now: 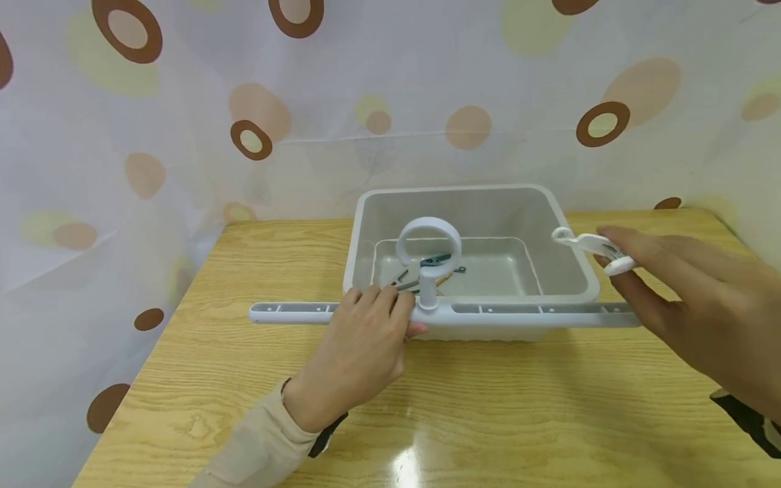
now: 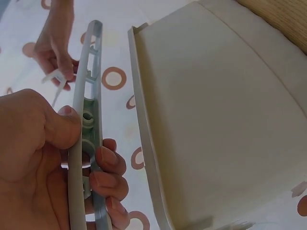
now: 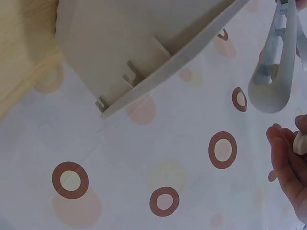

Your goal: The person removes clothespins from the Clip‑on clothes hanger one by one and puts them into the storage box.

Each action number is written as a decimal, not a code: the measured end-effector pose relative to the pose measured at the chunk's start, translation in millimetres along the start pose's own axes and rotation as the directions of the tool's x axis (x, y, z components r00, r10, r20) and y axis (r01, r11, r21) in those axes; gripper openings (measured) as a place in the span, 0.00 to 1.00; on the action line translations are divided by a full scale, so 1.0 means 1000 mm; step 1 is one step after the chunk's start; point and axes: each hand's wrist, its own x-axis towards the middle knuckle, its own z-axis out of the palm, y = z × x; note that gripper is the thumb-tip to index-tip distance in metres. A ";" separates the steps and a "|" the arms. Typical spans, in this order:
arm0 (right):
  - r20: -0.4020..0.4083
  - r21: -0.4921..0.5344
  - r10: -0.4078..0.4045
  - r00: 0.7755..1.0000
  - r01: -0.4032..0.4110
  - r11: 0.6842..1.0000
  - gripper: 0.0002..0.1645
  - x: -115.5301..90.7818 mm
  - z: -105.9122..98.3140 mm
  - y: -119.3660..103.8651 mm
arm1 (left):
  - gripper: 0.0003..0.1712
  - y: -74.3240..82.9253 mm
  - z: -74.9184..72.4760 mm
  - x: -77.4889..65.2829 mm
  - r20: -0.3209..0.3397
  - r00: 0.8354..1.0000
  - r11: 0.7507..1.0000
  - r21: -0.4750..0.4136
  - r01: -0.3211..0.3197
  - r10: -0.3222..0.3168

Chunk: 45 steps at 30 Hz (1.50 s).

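Observation:
My left hand [image 1: 363, 352] grips a long white plastic hanger [image 1: 503, 318] just left of its middle. Its slotted bar lies level across the front of the bin, and a ring-shaped hook [image 1: 430, 222] rises from the centre. In the left wrist view the thumb presses one side of the bar while the fingers curl round the other. My right hand [image 1: 714, 298] pinches a white plastic clip [image 1: 586, 242] with a small loop at its end, just above the bar's right end. The right wrist view catches only part of that clip [image 3: 301, 143].
Behind the hanger a light grey bin [image 1: 451, 189] stands on the wooden table [image 1: 201, 379]. Several small items lie inside, among them a dark clip [image 1: 436, 260], partly hidden by the hook and left hand. A sheet patterned with circles [image 1: 342, 74] hangs behind the table and at its left.

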 end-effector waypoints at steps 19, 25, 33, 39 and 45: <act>0.302 0.422 -0.200 0.932 0.058 0.905 0.18 0.086 0.059 0.006 | 0.13 0.005 0.004 0.000 0.014 1.000 1.000 -0.014 -0.013 0.013; 0.413 0.493 -0.226 0.883 -0.008 0.870 0.12 0.101 0.090 0.001 | 0.13 0.007 0.003 0.000 0.030 0.999 1.000 0.004 -0.026 0.026; 0.522 0.503 -0.269 0.810 -0.038 0.863 0.07 0.108 0.126 -0.002 | 0.13 0.009 0.005 0.000 0.024 0.999 0.999 0.012 -0.037 0.037; 0.545 0.510 -0.318 0.776 -0.005 0.860 0.04 0.110 0.144 -0.005 | 0.13 0.010 0.006 0.000 0.031 0.998 0.999 0.020 -0.048 0.048; 0.581 0.552 -0.348 0.736 -0.043 0.832 0.03 0.108 0.163 -0.005 | 0.12 0.009 0.006 -0.001 0.029 0.999 0.999 0.019 -0.045 0.045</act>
